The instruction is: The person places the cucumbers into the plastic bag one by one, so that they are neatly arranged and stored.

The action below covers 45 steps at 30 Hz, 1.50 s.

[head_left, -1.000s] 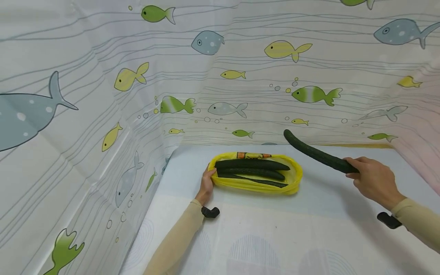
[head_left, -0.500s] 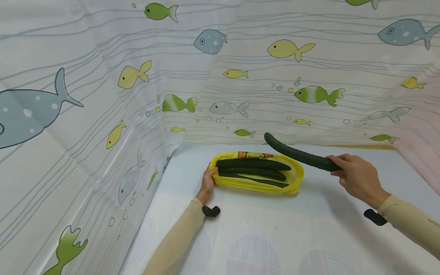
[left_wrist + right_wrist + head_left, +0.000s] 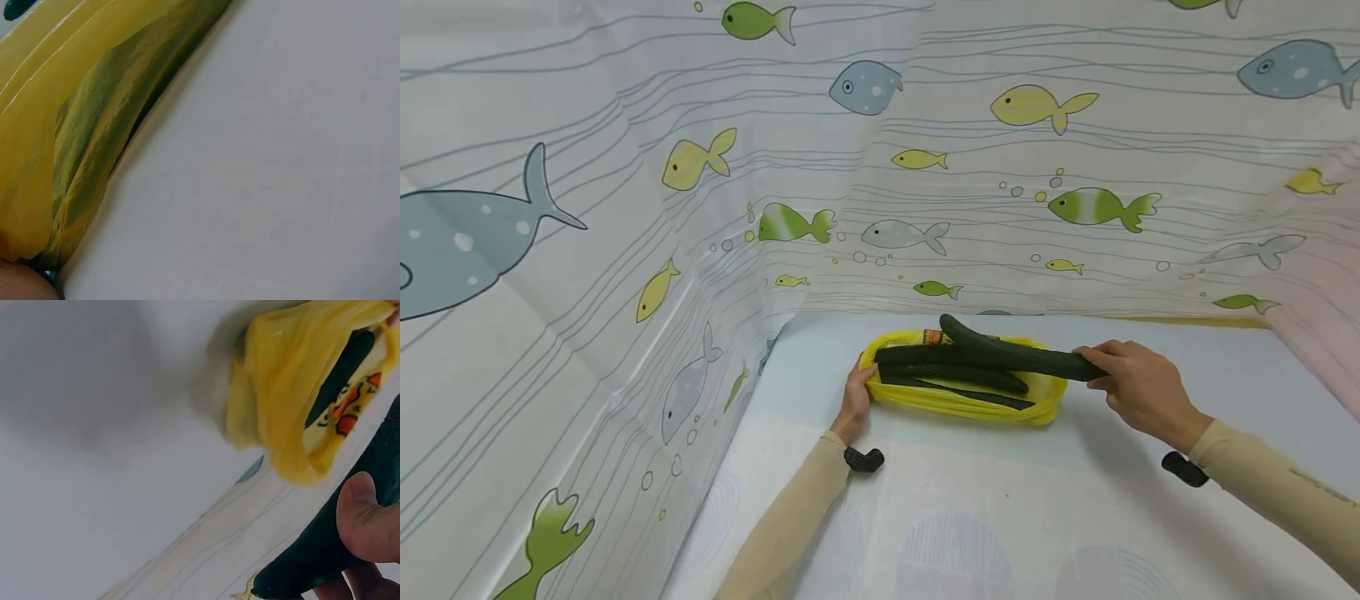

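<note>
A yellow plastic bag (image 3: 955,407) lies on the table with its mouth spread wide, several dark green cucumbers (image 3: 951,375) side by side in it. My left hand (image 3: 854,400) grips the bag's left rim; the left wrist view shows the bag's thin yellow side (image 3: 81,137) with green showing through. In my right hand (image 3: 1146,392) is one more long cucumber (image 3: 1037,360), pinched near its right end. It slants over the bag's opening, its far tip above the back rim. The right wrist view shows the thumb (image 3: 365,519) pressed on this cucumber.
The pale table (image 3: 970,492) spreads in front of the bag. A white fish-patterned sheet (image 3: 970,192) rises behind the table and along its left side. Dark wrist cameras (image 3: 863,460) sit on both wrists.
My right hand has moved left with its cucumber, from right of the bag to over its opening. The left hand keeps its grip on the rim.
</note>
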Each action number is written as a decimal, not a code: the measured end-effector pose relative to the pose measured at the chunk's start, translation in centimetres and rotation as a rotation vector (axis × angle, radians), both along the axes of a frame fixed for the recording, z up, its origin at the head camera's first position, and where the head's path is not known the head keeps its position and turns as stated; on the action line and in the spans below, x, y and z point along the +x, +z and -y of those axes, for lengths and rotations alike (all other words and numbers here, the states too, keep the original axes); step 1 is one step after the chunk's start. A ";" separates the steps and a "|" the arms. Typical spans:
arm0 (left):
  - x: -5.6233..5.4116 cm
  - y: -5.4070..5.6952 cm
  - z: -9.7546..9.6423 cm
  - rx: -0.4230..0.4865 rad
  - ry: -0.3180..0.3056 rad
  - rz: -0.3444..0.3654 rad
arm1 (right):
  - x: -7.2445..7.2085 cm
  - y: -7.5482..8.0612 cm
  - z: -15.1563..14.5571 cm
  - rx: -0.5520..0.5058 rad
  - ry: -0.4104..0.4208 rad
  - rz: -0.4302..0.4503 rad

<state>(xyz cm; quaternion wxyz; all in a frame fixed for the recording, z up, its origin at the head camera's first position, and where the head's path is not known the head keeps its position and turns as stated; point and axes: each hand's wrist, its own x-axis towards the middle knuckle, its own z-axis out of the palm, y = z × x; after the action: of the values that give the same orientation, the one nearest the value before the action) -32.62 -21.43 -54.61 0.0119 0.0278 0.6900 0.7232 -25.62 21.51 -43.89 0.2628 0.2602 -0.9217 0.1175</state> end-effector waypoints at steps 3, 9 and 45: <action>-0.1 0.0 0.1 0.000 0.006 0.003 | -0.3 -0.3 1.2 0.002 0.021 0.020; 0.0 0.0 0.1 -0.010 0.018 0.003 | -0.9 -0.7 3.6 0.024 0.055 0.066; 0.2 -0.2 -0.3 -0.032 0.023 -0.018 | -5.2 -4.3 9.5 0.035 0.110 0.306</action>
<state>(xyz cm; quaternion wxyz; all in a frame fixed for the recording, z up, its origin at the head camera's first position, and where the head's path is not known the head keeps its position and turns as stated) -32.38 -21.14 -54.81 -0.0019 0.0261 0.7018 0.7119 -30.79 12.01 -48.23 0.1077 0.2940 -0.9372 0.1540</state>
